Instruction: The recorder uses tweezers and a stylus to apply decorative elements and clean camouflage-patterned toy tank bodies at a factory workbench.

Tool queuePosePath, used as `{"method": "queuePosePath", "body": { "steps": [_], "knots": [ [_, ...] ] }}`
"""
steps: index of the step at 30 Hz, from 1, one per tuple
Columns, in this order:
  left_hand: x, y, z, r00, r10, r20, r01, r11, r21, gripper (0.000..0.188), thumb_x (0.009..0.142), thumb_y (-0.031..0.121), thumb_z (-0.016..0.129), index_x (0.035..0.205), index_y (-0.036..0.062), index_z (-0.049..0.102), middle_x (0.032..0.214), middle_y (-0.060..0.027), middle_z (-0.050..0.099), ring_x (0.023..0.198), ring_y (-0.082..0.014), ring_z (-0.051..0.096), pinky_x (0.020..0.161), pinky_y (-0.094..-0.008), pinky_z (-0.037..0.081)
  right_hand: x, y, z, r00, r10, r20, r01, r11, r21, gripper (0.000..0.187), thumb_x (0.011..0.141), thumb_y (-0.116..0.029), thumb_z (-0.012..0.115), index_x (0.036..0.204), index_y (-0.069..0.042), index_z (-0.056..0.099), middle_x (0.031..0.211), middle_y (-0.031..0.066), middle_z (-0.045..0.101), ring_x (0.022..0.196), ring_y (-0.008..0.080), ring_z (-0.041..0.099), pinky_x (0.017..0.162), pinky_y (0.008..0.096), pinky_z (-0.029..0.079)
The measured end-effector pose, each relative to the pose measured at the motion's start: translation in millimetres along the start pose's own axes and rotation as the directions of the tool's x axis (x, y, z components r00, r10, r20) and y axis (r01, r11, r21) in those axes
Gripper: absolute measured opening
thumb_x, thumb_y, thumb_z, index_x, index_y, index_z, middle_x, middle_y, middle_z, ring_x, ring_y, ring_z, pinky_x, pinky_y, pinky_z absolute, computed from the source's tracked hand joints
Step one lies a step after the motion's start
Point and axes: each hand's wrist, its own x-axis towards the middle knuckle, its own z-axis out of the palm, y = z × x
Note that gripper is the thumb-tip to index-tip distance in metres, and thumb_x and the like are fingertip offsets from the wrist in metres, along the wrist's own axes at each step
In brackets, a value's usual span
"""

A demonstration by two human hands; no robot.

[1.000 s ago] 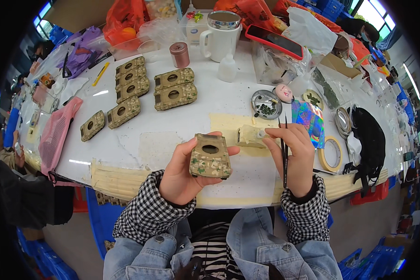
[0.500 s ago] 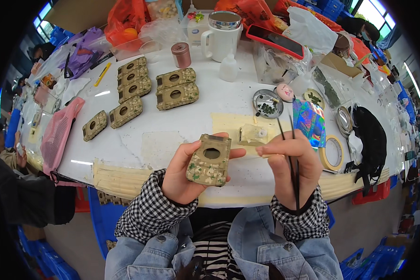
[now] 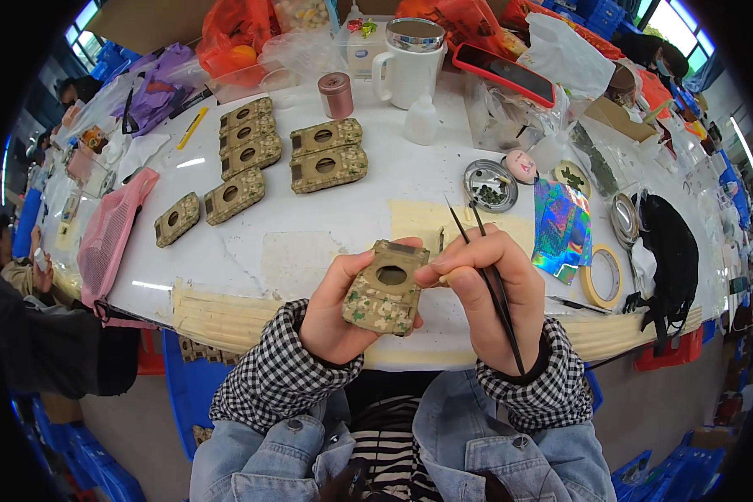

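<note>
My left hand (image 3: pixel 328 320) curls its fingers around a camouflage model hull (image 3: pixel 383 311), held over the near edge of the surface (image 3: pixel 226 263). My right hand (image 3: pixel 520 289) keeps black tweezers (image 3: pixel 504 316) tucked along it, thumb and forefinger nearly pinched at the hull's right side; anything between them is too small to tell. The patterned finish looks complete, matching seven similar hulls (image 3: pixel 347 172) farther left; its round opening is unfilled.
</note>
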Motion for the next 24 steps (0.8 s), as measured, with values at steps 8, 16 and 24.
{"method": "queuePosePath", "body": {
  "steps": [8, 16, 24],
  "knots": [
    [-0.1, -0.4, -0.9, 1.0, 0.001, 0.003, -0.001, 1.0, -0.01, 0.049, 0.095, 0.036, 0.031, 0.132, 0.0051, 0.039, 0.111, -0.0106, 0.058, 0.087, -0.0251, 0.06, 0.078, -0.0402, 0.05, -1.6, 1.7, -0.9, 0.999, 0.033, -0.009, -0.033, 0.999, -0.024, 0.004, 0.086, -0.003, 0.06, 0.09, -0.002, 0.059, 0.08, 0.0071, 0.056, 0.07, 0.0155, 0.049, 0.08, 0.0304, 0.046],
    [-0.3, 0.3, -2.8, 0.999, 0.002, 0.033, -0.002, 1.0, -0.011, 0.049, 0.094, 0.036, 0.031, 0.132, 0.0054, 0.04, 0.111, -0.0103, 0.058, 0.091, -0.023, 0.058, 0.079, -0.0403, 0.05, -2.1, 2.0, -2.2, 0.998, 0.056, 0.007, -0.055, 0.997, -0.062, 0.003, 0.087, -0.003, 0.059, 0.09, -0.002, 0.059, 0.08, 0.0067, 0.056, 0.07, 0.0143, 0.048, 0.077, 0.0286, 0.045],
    [0.7, 3.9, 1.7, 0.999, 0.031, 0.035, -0.03, 0.999, -0.02, 0.049, 0.094, 0.035, 0.032, 0.132, 0.0052, 0.039, 0.125, -0.021, 0.051, 0.099, -0.0252, 0.059, 0.079, -0.0363, 0.051, -2.4, -1.2, -15.5, 0.977, 0.059, -0.204, -0.033, 0.991, 0.128, 0.007, 0.095, -0.004, 0.046, 0.097, 0.002, 0.049, 0.086, 0.0106, 0.058, 0.082, 0.0141, 0.058, 0.076, 0.025, 0.048]
  ]
}}
